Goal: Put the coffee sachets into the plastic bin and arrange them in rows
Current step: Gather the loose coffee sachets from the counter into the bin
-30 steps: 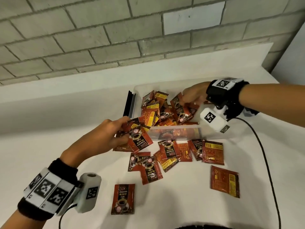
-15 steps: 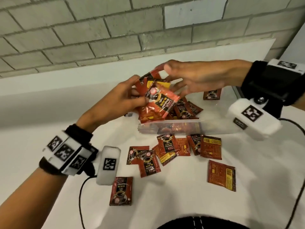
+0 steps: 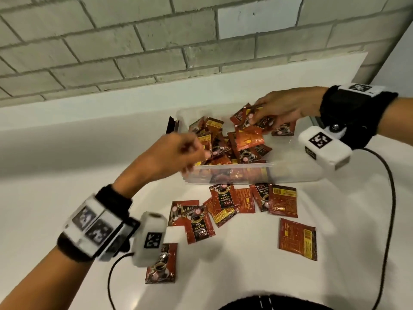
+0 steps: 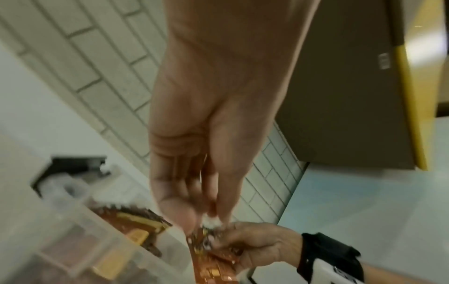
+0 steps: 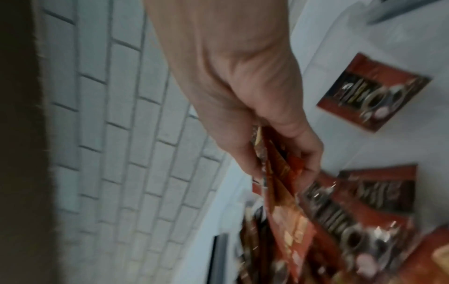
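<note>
My right hand (image 3: 288,108) reaches over the far side of the clear plastic bin (image 3: 290,173), its grip closed on a small fan of red coffee sachets (image 3: 244,118) held by their upper edges between thumb and fingers. The right wrist view shows the same hold: the thumb (image 5: 306,153) lies on one face of the sachets and the fingers on the other, the packets hanging down from the hand above those already in the bin.

My left hand (image 3: 169,156) hovers at the near left corner of the bin with its fingers curled. In the head view it is blurred; in the left wrist view the fingertips (image 4: 179,213) come together just above the sachets my right hand holds, but I cannot tell whether this grip has hold of anything.

The bin stands on the white desk (image 3: 67,175) against a low white ledge below a grey brick wall (image 3: 111,41). Its left half holds a loose heap of sachets (image 3: 223,148), lying at mixed angles and overlapping, not in rows; one more sachet (image 3: 283,129) lies flat toward the right.

On the desk just in front of the bin lies a cluster of overlapping sachets (image 3: 225,204), some face up and some face down. One sachet (image 3: 297,239) lies apart to the right, and another (image 3: 161,265) lies nearer to me, partly behind the camera on my left wrist. A black cable (image 3: 384,198) runs from my right wrist across the desk.
</note>
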Demonstrator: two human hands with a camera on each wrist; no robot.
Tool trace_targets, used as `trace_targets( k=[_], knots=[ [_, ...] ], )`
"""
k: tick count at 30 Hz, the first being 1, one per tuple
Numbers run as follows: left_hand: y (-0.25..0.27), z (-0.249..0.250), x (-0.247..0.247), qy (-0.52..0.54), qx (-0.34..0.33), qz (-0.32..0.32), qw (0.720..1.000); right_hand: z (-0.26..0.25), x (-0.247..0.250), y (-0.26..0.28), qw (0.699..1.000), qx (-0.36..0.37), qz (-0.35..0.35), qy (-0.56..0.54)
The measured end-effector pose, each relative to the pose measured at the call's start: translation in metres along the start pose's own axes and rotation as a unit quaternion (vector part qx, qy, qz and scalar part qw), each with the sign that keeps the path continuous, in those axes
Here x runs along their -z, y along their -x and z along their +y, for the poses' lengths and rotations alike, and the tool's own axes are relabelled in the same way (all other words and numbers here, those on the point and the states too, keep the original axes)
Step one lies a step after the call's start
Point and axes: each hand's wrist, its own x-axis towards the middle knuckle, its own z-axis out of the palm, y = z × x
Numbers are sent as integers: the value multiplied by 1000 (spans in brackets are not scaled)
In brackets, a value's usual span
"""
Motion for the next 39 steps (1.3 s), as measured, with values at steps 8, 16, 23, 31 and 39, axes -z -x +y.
trace_targets(
  k=[8,16,23,31,39],
  knots=[
    [30,-56,-71,-226,216,-171,934,13,-23,-43,988,-76,-11,137],
    [22,-65,-82,-175,242,-121,947,-3,-32,-48,953,-53,-7,299],
    [33,-59,-40,-118,169,-184,961,-23,-6,14,939,73,14,335],
    [91,-90,-36,-175,126,-271,938,44,-20,108,922,118,-87,357],
    [111,-101,-70,-215,128,-213,944,165,-96,127,878,44,-30,475]
  ],
)
